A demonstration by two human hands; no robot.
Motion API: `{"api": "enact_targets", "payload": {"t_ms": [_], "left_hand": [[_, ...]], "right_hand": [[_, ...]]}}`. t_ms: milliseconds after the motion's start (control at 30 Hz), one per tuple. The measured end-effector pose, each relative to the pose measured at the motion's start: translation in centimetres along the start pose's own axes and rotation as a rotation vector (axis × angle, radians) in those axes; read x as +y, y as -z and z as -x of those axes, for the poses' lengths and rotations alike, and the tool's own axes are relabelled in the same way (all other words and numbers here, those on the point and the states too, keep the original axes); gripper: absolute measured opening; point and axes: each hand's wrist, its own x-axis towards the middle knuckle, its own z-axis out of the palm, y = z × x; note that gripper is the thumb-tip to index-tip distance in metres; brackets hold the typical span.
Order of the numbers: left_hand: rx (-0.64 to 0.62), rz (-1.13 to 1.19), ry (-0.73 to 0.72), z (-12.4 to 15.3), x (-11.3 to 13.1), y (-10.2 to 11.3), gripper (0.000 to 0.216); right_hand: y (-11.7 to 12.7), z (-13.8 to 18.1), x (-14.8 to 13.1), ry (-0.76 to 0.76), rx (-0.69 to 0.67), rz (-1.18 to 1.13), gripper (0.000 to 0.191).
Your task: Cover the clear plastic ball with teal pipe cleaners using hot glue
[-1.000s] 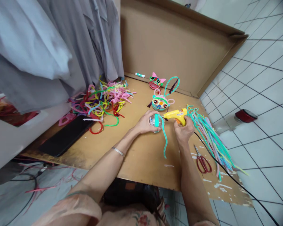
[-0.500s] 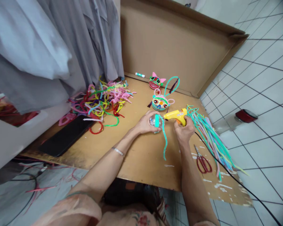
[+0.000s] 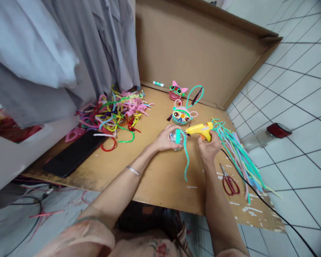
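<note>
My left hand (image 3: 166, 138) is closed around a small clear plastic piece (image 3: 173, 138) with turquoise pipe cleaner wrapped on it. The loose end of the pipe cleaner (image 3: 187, 160) hangs down towards me. My right hand (image 3: 210, 144) grips a yellow glue gun (image 3: 199, 130), its nozzle pointing left at the wrapped side of the plastic piece. Whether the tip touches cannot be made out. Just beyond my hands sits a decorated animal head (image 3: 181, 116) with pink ring ears, and a smaller red and green one (image 3: 176, 91) with pink pointed ears behind it.
A heap of coloured pipe cleaners (image 3: 117, 110) and a black phone-like slab (image 3: 72, 153) lie left. Straight pipe cleaners (image 3: 239, 157), red-handled scissors (image 3: 230, 184) and the black cord (image 3: 256, 196) lie right. A glue stick (image 3: 158, 84) rests by the cardboard wall (image 3: 203, 53); a red-lidded jar (image 3: 278, 130) stands right.
Both hands hold nearly the same pose, with the glue gun still at the plastic piece. The whole view has shifted very slightly.
</note>
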Motion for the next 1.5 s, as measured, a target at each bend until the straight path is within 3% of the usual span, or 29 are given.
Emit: {"api": "enact_targets", "payload": {"t_ms": [1200, 1500], "left_hand": [[-0.002, 0.000, -0.034, -0.02, -0.59, -0.07, 0.072], [-0.014, 0.001, -0.032, -0.05, -0.38, 0.00, 0.073]], "right_hand": [[0.01, -0.06, 0.72, 0.026, -0.008, 0.019, 0.034], [-0.05, 0.09, 0.03, -0.043, -0.013, 0.010, 0.035]]}}
